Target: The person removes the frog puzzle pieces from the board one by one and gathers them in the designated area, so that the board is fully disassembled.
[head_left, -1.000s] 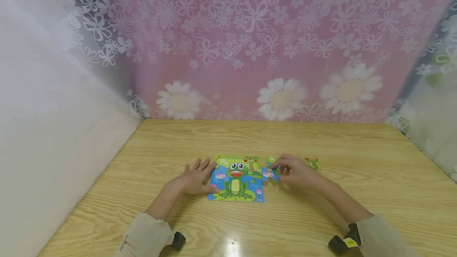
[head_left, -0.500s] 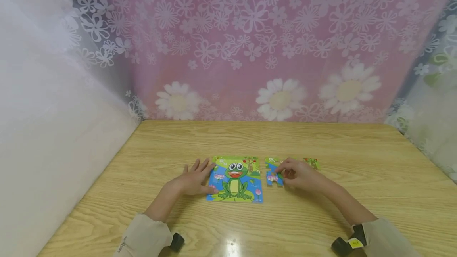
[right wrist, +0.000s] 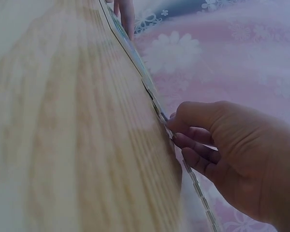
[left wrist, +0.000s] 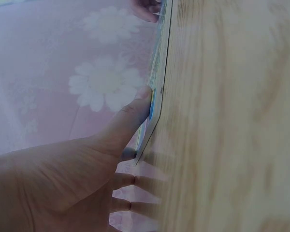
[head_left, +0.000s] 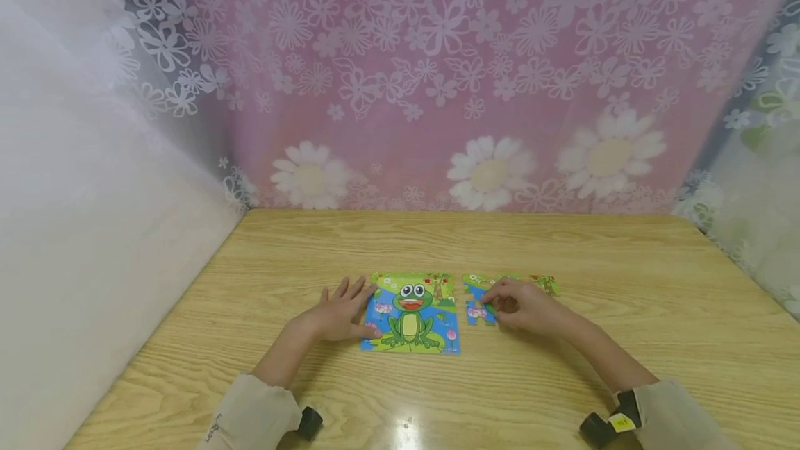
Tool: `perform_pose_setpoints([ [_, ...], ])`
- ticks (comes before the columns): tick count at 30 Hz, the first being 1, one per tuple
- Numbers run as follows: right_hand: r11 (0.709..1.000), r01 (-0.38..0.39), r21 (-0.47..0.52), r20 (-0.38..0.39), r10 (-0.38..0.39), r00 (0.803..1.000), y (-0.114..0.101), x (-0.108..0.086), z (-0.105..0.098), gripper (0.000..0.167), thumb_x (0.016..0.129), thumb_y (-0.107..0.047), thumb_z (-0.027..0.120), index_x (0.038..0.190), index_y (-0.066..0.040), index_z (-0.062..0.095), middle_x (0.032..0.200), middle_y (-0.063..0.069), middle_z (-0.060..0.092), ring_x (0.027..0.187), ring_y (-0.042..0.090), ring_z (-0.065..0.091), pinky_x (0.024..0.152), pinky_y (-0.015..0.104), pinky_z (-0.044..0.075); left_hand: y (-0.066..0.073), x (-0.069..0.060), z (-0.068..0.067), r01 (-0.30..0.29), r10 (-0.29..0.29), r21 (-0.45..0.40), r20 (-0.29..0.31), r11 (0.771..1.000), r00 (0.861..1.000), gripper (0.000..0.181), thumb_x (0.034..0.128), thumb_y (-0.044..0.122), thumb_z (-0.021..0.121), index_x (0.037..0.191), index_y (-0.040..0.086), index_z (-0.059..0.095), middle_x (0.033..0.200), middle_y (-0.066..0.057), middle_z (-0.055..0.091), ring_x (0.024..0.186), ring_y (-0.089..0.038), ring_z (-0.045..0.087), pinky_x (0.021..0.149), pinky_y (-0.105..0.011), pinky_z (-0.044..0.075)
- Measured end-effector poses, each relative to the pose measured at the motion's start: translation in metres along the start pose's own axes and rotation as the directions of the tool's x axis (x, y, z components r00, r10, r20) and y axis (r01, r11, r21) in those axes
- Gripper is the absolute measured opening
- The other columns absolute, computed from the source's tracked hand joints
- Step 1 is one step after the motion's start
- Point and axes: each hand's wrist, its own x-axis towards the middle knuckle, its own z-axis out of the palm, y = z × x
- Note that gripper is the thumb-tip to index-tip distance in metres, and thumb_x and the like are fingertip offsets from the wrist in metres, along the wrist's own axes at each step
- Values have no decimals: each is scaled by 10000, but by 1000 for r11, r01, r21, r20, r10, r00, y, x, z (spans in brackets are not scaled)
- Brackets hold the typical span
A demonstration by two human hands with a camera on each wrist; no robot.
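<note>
A square frog picture board (head_left: 409,325) lies flat on the wooden table. My left hand (head_left: 340,314) rests at its left edge with fingers spread, and the thumb (left wrist: 130,116) lies on the board's edge in the left wrist view. Right of the board, my right hand (head_left: 528,304) pinches a blue jigsaw piece (head_left: 476,312) with a pink flower, between thumb and fingertips. Behind that piece lie green-and-blue jigsaw pieces (head_left: 473,278) in a row, partly covered by the right hand. In the right wrist view, their thin edges (right wrist: 200,193) run beneath the fingers.
The wooden table (head_left: 300,248) extends around the board and pieces. A pink flowered curtain (head_left: 400,123) hangs behind it, and a white sheet (head_left: 125,214) borders the left side. Both sleeves carry dark wrist devices.
My right hand has drawn the flower piece away from the board's right edge, slightly right and nearer me. Over the last half second it stays nearly still. The left hand keeps its place.
</note>
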Motion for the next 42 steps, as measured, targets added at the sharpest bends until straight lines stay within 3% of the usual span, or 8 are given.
perform_pose_setpoints([
  [26,997,-37,68,28,35,999,1,-2,0,282,840,13,641,1116,-33,604,1023,31,555,886,194,538,759,277,483,1,-1,-1,-2,2,0,1,1000,1000,863,855,507,578,1478,80,161,1507,-178,56,1347,-396,-25,990,-636,6],
  [33,999,-9,48,7,8,1000,-1,-1,1,258,841,14,628,1085,-68,617,1008,13,550,842,161,519,722,278,477,2,-3,0,0,0,0,2,1000,1000,860,856,501,579,1478,78,161,1506,-183,57,1346,-400,-22,990,-636,7],
  [39,995,95,-16,-74,-96,993,-10,7,2,220,820,56,621,1021,-34,625,988,48,555,810,152,527,667,261,477,1,-1,1,2,-2,-1,2,1000,1000,863,853,508,577,1479,85,159,1508,-175,51,1348,-391,-29,992,-633,0],
  [42,993,113,-33,-67,-115,991,-17,15,6,223,818,45,630,1033,-12,632,983,62,555,808,151,531,667,264,483,0,-1,1,-3,3,-3,-1,1000,1000,863,853,506,578,1478,81,161,1507,-178,52,1347,-394,-29,988,-639,2],
])
